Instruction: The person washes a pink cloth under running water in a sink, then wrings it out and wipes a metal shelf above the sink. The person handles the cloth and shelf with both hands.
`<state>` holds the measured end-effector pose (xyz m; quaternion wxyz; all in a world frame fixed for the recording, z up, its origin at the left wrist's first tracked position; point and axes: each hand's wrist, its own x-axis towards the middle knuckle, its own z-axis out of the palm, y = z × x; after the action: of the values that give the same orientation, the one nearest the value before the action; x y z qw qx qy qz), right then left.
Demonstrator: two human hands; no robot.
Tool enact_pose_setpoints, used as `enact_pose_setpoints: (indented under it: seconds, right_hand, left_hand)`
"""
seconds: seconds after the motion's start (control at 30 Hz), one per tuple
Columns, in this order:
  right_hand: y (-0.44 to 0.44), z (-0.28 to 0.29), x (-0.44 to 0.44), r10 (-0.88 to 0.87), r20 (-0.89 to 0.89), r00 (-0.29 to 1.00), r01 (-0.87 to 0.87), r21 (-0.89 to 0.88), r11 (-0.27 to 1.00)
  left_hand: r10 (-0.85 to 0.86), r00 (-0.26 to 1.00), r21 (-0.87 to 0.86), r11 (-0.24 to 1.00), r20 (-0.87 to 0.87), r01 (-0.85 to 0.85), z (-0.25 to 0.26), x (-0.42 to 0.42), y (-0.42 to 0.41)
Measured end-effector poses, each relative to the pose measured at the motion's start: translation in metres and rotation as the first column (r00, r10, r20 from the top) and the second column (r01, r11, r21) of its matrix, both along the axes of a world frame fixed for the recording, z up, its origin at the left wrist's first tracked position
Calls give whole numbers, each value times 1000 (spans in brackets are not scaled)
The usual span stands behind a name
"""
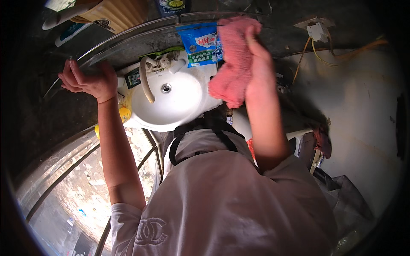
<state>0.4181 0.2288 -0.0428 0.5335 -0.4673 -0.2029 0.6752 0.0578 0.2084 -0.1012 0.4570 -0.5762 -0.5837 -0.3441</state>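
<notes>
A bunched pink cloth point(233, 60) hangs from my right hand point(260, 54), whose fingers and thumb close on it to the right of the washbasin. My left hand point(88, 80) is raised at the left, by the edge of a glass shelf point(105, 41), with its fingers loosely bent; it appears to hold nothing. Between my arms sits a white oval washbasin point(173, 102) with a pale curved faucet point(145, 80) over its left part. A blue detergent bag point(198, 41) stands behind the basin, partly covered by the cloth.
A ribbed tan container point(115, 14) and a tube point(72, 33) are at the upper left. A dark box point(133, 78) lies beside the faucet. A wall socket point(317, 32) with loose wires is at the upper right. A metal-framed window point(73, 182) lies at the lower left.
</notes>
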Motion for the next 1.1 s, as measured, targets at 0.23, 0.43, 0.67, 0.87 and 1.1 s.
enact_pose_setpoints:
  seconds: [0.23,0.43,0.67,0.87,1.1]
  right_hand:
    - [-7,-1,-51,98,79,992,-107,112,988]
    - [9,-2,13,-58,59,997,53,84,995]
    - [-4,-10,-44,50,75,996,-60,139,988]
    - [5,-13,4,64,79,995,-74,127,989]
    - [2,-22,-20,172,55,984,-180,241,954]
  left_hand:
    - [-72,997,-17,997,17,73,6,3,-1]
    - [-73,997,-26,997,23,73,5,1,-4]
    - [-80,997,-31,996,-9,80,7,0,0]
    - [-7,1000,-29,1000,-21,6,0,-9,-6]
    - [3,999,-20,1000,-35,-4,5,0,0]
